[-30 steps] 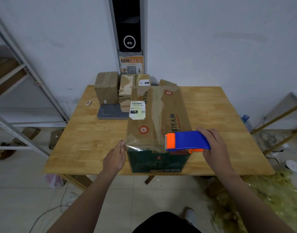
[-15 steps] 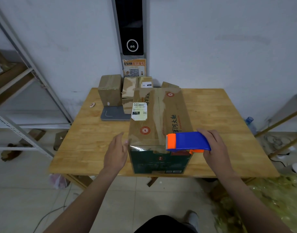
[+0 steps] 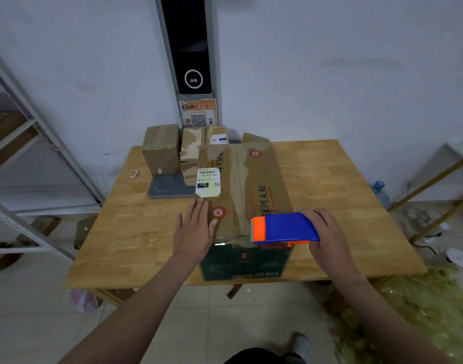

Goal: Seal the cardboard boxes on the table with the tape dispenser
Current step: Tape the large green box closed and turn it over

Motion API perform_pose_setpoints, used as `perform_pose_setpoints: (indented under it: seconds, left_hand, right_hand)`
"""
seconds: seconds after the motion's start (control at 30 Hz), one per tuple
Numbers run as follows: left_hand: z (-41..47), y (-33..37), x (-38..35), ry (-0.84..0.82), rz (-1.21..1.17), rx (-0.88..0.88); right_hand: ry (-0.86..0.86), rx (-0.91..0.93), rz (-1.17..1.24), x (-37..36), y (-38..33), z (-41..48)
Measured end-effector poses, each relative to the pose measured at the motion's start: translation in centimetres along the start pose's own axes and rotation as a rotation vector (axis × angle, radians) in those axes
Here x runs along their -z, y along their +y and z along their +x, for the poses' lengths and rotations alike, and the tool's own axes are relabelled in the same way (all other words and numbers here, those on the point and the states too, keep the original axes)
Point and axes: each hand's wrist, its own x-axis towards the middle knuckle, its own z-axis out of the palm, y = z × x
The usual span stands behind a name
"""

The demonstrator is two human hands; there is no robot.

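A long cardboard box (image 3: 251, 190) with a white shipping label and a dark green front lies lengthwise on the wooden table (image 3: 330, 195), reaching its near edge. My left hand (image 3: 195, 231) lies flat with straight fingers on the box's near left corner. My right hand (image 3: 326, 233) grips a blue tape dispenser (image 3: 285, 228) with an orange head, held over the box's near right corner. Clear tape shows along the box's front top edge.
Several smaller cardboard boxes (image 3: 162, 149) stand at the table's back left, beside a grey flat scale (image 3: 170, 189). A metal shelf rack (image 3: 28, 158) stands left of the table. Crumpled clear tape (image 3: 422, 306) litters the floor on the right.
My left hand has moved from the box's near left side up onto its top, fingers flat. The dispenser in my right hand has stayed at the near right corner.
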Motion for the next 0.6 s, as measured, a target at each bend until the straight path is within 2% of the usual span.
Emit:
perform_pose_setpoints:
  seconds: [0.33, 0.6]
  left_hand:
    - [0.4, 1.4, -0.3, 0.016, 0.205, -0.025]
    - [0.6, 3.8, -0.6, 0.005, 0.187, -0.048]
  right_hand:
    - [-0.019, -0.007, 0.006, -0.2, 0.2, 0.3]
    - [-0.007, -0.018, -0.030, 0.2, 0.6, 0.2]
